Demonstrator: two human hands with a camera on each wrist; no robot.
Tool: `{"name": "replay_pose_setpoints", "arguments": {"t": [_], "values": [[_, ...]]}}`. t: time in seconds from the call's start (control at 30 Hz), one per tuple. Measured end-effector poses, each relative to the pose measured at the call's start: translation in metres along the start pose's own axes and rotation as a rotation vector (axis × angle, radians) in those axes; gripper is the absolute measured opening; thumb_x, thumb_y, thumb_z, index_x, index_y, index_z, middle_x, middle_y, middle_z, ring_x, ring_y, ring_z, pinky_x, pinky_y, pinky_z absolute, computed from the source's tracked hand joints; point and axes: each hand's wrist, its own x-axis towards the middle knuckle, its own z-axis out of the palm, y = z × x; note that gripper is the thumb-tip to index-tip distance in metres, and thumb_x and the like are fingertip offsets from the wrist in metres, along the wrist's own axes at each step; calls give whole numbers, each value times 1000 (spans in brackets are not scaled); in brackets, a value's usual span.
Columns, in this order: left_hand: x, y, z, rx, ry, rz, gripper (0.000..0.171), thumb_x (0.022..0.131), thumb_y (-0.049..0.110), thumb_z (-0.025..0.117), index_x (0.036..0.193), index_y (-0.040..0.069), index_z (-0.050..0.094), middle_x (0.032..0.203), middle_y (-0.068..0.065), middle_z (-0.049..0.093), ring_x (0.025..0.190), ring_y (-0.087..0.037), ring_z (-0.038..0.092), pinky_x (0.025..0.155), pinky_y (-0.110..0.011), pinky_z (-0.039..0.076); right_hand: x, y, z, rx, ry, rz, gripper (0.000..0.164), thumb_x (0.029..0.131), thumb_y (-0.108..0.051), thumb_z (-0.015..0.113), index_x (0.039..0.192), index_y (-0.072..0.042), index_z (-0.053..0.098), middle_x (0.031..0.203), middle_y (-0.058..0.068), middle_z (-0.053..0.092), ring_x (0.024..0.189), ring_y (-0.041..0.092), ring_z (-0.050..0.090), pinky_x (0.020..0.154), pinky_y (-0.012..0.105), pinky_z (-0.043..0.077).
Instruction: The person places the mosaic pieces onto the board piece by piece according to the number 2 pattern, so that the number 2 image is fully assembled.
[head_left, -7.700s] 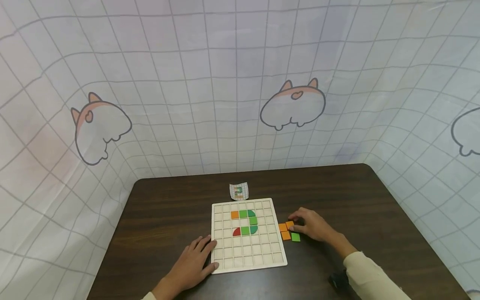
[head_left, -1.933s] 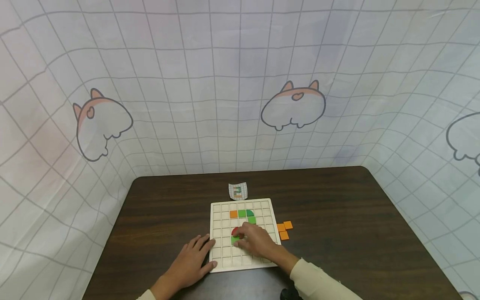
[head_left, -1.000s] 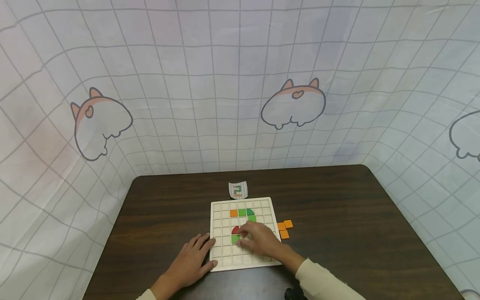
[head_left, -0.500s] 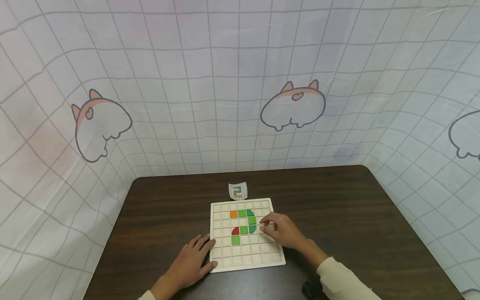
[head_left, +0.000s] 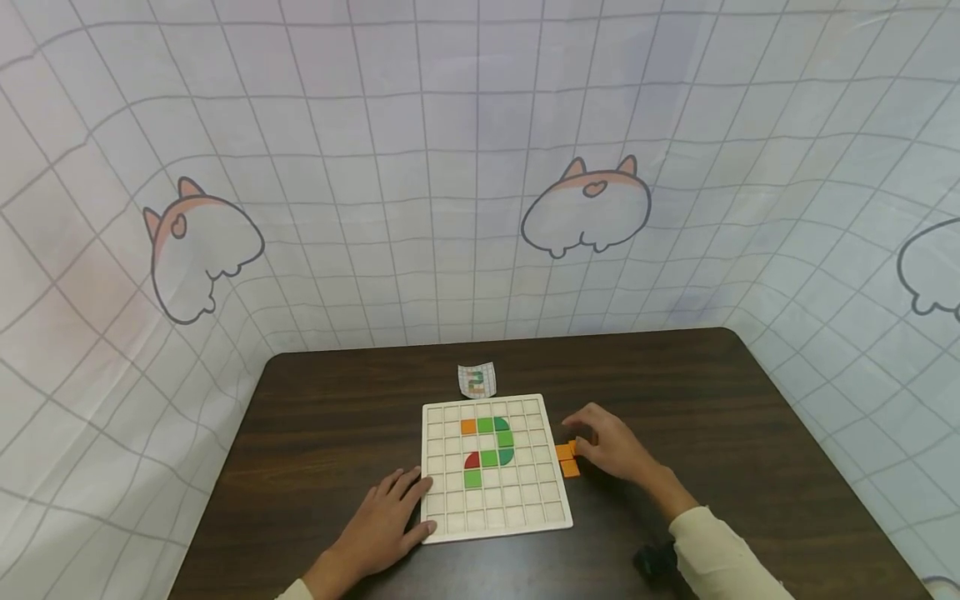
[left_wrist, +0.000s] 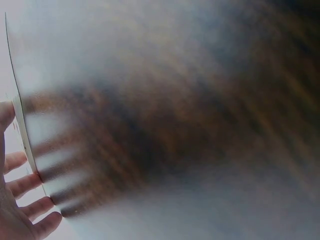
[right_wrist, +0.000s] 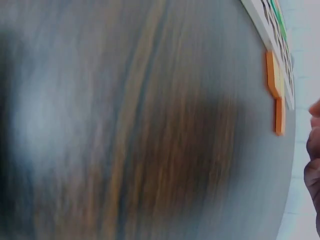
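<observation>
On the dark table lies a white grid board (head_left: pixel 525 500). It bears an orange tile (head_left: pixel 468 427), several green tiles, and a red quarter-round tile (head_left: pixel 472 460) with a light green tile (head_left: pixel 472 479) just below it. My left hand (head_left: pixel 382 521) rests flat with spread fingers along the board's left edge; its fingertips line that edge in the left wrist view. My right hand (head_left: pixel 611 446) is over the small cluster of orange tiles (head_left: pixel 570 468) beside the board's right edge. Its thumb and index finger are apart, partly covering the farthest orange tile.
A small paper card (head_left: pixel 477 381) with a printed coloured grid pattern lies just behind the board. A dark object (head_left: pixel 652 562) shows by the right sleeve. White grid-patterned curtains (head_left: pixel 375 208) surround the table's back and sides.
The light green tile went from the table at right onto the board below the red piece. My right hand let it go and moved back right to the orange tiles. My left hand stayed put.
</observation>
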Motion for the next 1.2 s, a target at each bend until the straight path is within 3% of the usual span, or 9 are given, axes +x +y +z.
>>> {"name": "replay_pose_setpoints", "arguments": {"t": [0.2,0.37,0.57,0.77,1.03,1.2], "values": [[0,1,-2,10,-3,-10,66,97,55,59,149,16,48,155,-15,44,140,-43,41,104,-65,40,-4,5,-4,-49,-113,-3,39,85,-3,71,123,-9,69,115,6,59,67,2,44,61,21,43],[1,2,-3,14,-6,-7,66,97,55,59,149,16,48,155,-15,43,140,-43,42,104,-64,40,-7,6,-4,-128,-182,9,36,89,-15,75,124,-11,71,113,2,58,78,6,48,69,25,44],[2,1,-1,22,-1,-7,66,97,55,59,149,17,47,155,-14,43,140,-43,42,104,-63,40,-8,10,-3,-144,-176,16,27,90,-22,77,116,-13,75,105,-3,60,89,10,57,78,34,52],[2,0,-1,18,7,5,65,97,54,59,149,16,47,154,-15,44,140,-43,42,103,-64,40,-8,12,-5,-141,-166,76,32,89,-27,78,118,-14,74,106,-3,61,93,12,60,84,40,53],[1,2,-2,16,-14,-13,66,97,55,59,148,16,48,155,-15,43,140,-43,42,104,-64,40,-11,12,-8,-156,-185,153,38,86,-34,80,117,-13,76,101,-6,59,88,10,55,78,35,50],[0,3,-2,11,-9,-10,65,97,55,60,148,16,48,154,-15,44,140,-43,42,104,-64,40,-11,13,-8,-139,-155,179,36,85,-30,81,115,-11,76,102,-3,62,92,14,60,84,41,53]]}}
